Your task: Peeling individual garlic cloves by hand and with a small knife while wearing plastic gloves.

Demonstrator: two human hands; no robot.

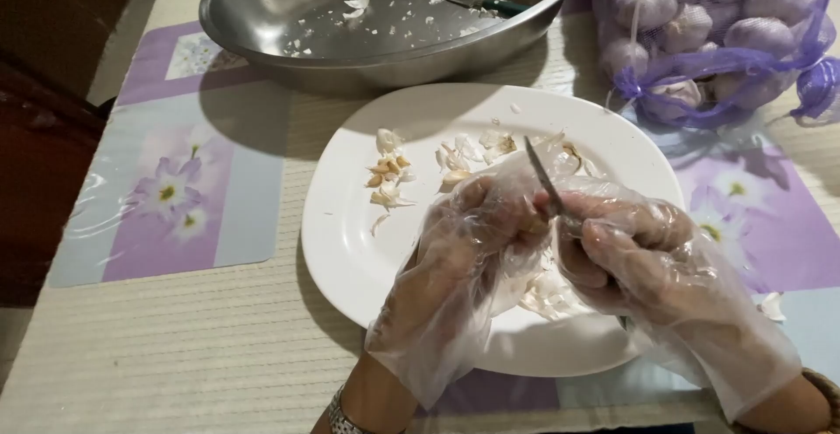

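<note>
Both my hands wear loose clear plastic gloves and meet over a white plate (350, 241). My right hand (647, 268) grips a small knife (544, 176) whose thin blade points up and away. My left hand (472, 250) is closed on a garlic clove at the base of the blade; the clove itself is mostly hidden by the glove. Garlic skins and trimmed bits (389, 171) lie scattered on the far part of the plate, and more pale pieces (547, 294) sit under my hands.
A large steel bowl (262, 23) with garlic scraps and a green-handled knife (477, 1) stands behind the plate. A purple mesh bag of garlic bulbs (700, 31) lies at the back right. Floral purple placemats (175, 189) cover the table.
</note>
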